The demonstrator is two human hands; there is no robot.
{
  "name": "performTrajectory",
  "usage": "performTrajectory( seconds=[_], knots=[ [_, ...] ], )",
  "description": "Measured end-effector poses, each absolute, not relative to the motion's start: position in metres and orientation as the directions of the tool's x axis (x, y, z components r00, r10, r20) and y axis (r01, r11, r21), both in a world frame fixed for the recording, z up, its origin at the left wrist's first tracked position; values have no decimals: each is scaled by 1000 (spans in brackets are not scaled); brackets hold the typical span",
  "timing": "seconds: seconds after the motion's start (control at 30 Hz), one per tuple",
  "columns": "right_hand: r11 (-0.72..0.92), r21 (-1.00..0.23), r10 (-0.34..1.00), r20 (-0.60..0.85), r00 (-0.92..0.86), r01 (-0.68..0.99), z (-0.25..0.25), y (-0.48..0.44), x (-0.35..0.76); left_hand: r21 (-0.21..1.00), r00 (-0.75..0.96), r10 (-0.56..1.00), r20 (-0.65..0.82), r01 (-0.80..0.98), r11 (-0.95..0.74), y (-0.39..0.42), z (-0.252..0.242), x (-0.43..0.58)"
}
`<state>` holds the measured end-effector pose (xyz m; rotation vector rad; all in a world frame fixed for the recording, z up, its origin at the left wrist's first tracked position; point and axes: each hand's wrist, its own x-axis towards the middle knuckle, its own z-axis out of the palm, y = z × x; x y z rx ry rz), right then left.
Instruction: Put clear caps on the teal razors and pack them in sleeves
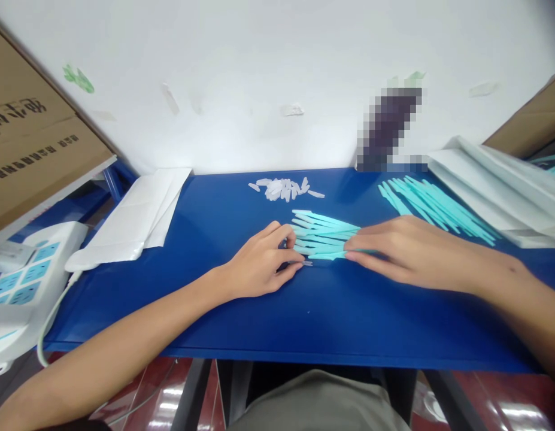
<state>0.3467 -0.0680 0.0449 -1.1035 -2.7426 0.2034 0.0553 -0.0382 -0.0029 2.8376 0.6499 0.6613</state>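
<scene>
Several thin turquoise sticks with paler left ends (324, 230) lie fanned out on the blue tabletop in front of me. My right hand (389, 248) reaches over their right ends, thumb and fingers pinched on the sticks there; how many it grips I cannot tell. At the left ends my left hand (272, 257) is curled, its thumb and index finger closed together. A small translucent piece (308, 263) sticks out at those fingertips. Farther back lies a loose heap of small whitish translucent pieces (284, 189). Another pile of turquoise sticks (434, 206) rests beyond my right hand.
White flat bags (138, 209) lie at the table's left, beside a white power strip (39, 269) with a cable. More pale bags (502, 185) lie at the right. A cardboard box (39, 126) stands left. A white wall (241, 78) closes off the blue table (241, 329).
</scene>
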Motion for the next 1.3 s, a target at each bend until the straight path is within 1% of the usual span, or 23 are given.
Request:
performTrajectory(
  seconds=[0.1, 0.17, 0.33, 0.47, 0.53, 0.63, 0.8, 1.0, 1.07, 1.17, 1.3],
  knots=[
    [725, -189, 676, 10, -737, 662, 43, -66, 346, 273, 811, 461, 360, 382, -883, -38, -2, 55],
    [726, -180, 675, 1, -738, 664, 42, -65, 346, 291, 813, 467, 348, 380, -878, -38, -1, 55],
    [764, -137, 639, 22, -769, 631, 38, -70, 337, 338, 815, 487, 315, 383, -860, -41, -1, 60],
    [803, -53, 597, 72, -799, 594, 30, -79, 322, 394, 792, 532, 301, 405, -825, -49, -3, 67],
    [797, -32, 603, 84, -793, 603, 26, -80, 318, 370, 794, 520, 315, 402, -838, -50, -5, 68],
    [783, -33, 622, 79, -779, 621, 23, -79, 318, 322, 802, 488, 344, 387, -864, -50, -6, 67],
    [777, -26, 628, 111, -770, 629, 21, -78, 318, 295, 811, 463, 357, 372, -880, -48, -6, 67],
    [786, -59, 610, 233, -757, 615, 14, -77, 316, 106, 809, 416, 416, 411, -905, -44, -3, 62],
    [784, -41, 603, 290, -743, 619, 13, -75, 316, 108, 772, 446, 453, 449, -887, -39, -2, 58],
    [758, -26, 616, 355, -703, 651, 16, -71, 319, 164, 719, 498, 485, 484, -859, -30, -1, 53],
    [709, -53, 667, 374, -645, 703, 21, -66, 328, 222, 683, 545, 487, 507, -833, -22, -2, 48]
  ],
)
